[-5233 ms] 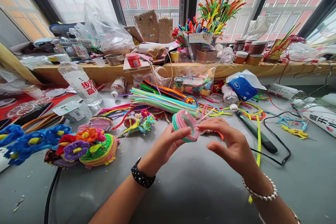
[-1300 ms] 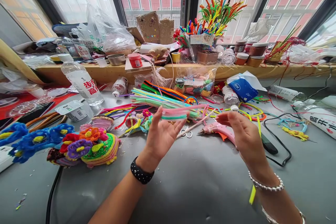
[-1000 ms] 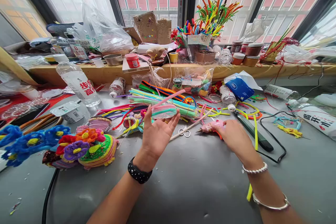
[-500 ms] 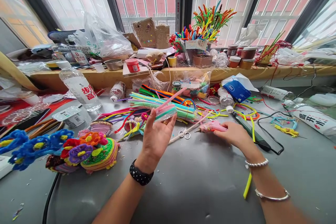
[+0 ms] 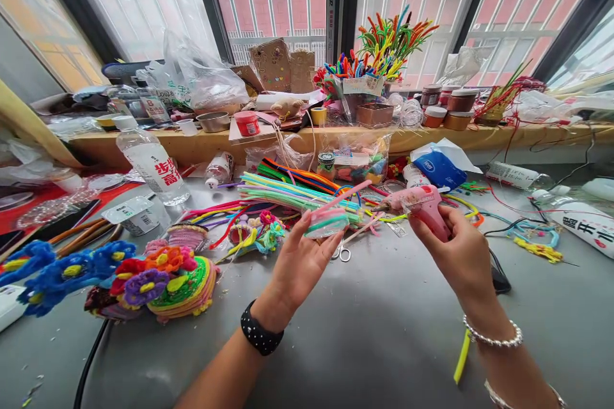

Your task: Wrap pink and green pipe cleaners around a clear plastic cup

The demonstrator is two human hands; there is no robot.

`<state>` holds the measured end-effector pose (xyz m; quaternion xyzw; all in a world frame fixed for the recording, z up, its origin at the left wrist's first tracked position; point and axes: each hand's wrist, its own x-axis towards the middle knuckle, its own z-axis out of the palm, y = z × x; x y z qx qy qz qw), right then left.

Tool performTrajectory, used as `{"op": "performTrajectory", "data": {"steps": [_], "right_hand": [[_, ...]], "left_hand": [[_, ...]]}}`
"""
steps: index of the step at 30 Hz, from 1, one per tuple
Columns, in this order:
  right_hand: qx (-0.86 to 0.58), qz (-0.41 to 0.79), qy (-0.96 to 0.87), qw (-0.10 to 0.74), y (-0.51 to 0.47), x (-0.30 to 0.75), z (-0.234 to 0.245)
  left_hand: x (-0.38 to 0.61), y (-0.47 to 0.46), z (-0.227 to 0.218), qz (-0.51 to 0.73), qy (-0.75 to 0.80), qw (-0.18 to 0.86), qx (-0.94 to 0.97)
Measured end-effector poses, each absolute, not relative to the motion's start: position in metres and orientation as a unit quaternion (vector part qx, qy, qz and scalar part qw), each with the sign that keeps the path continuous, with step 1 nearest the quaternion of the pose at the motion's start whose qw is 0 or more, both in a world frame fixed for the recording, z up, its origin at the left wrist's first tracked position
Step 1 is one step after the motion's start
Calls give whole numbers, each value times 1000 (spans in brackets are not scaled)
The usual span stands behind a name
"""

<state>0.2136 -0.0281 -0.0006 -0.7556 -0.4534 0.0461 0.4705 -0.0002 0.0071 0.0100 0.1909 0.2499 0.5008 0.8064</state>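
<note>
My left hand is closed on a clear plastic piece with teal on it, and a pink pipe cleaner sticks out up to the right. In my right hand is a pink hot glue gun, raised off the table, its nozzle pointing left toward the plastic piece but apart from it. Behind the left hand lies a bundle of coloured pipe cleaners. White-handled scissors lie just right of the left fingertips.
Pipe-cleaner flowers stand at the left near a water bottle. A blue packet and more bottles lie at the right. Along the back, a wooden ledge carries jars and a pot of pipe-cleaner plants.
My right hand has lifted the glue gun from the table and turned its nozzle toward the left hand. The left hand has shifted slightly right and down with the plastic piece.
</note>
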Motion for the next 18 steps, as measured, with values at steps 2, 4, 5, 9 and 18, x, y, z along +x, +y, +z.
{"op": "performTrajectory", "data": {"steps": [2, 4, 5, 9, 18], "right_hand": [[-750, 16, -456, 479, -29, 208, -2], [-738, -21, -467, 487, -30, 203, -4], [-730, -39, -476, 489, -31, 201, -5], [-711, -83, -500, 489, -31, 195, -7], [-716, -105, -501, 475, -28, 194, -11]], "left_hand": [[2, 5, 9, 490, 262, 809, 192], [5, 3, 8, 482, 271, 811, 194], [6, 3, 8, 476, 272, 813, 197], [9, 1, 7, 453, 270, 824, 206], [13, -2, 4, 404, 282, 844, 213]]}}
